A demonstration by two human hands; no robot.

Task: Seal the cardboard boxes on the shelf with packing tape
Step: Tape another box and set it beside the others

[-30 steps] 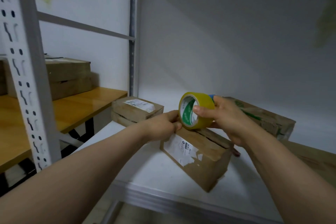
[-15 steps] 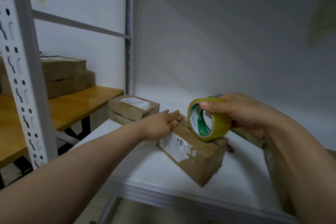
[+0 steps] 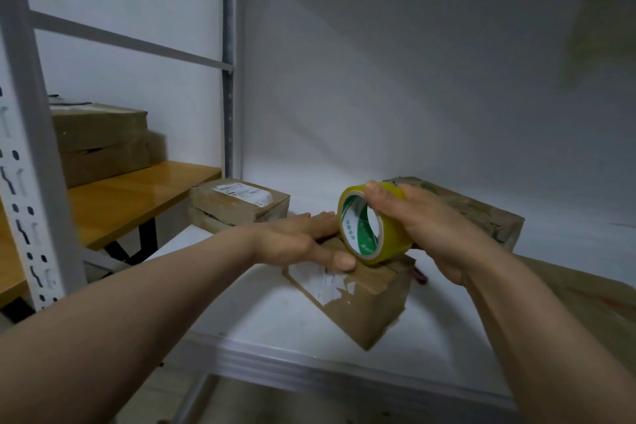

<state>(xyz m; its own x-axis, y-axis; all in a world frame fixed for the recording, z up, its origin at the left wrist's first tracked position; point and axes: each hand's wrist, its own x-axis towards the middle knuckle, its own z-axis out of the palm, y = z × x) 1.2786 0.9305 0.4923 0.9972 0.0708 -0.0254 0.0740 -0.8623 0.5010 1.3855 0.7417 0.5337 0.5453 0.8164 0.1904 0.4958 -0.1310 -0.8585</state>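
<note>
Right hand is wrapped round the yellow packing tape roll, fingers curled over the top of the band, and the roll stands on edge with its green-and-white core facing the camera. Its lower rim is right down at the top of the nearest cardboard box; whether it is actually touching, I can't tell. Left hand lies flat on that same box top just beside the roll, fingers straight and thumb stretched along the near edge, pinning it down without gripping anything.

The box sits corner-on toward the front of the white shelf, with a torn white label on its near face. Behind the right hand there's a second brown box, and a larger one runs off at the right edge. Back left on the shelf sits a flat box with a shipping label. Beyond the perforated grey upright, two more boxes are stacked on a wooden table.
</note>
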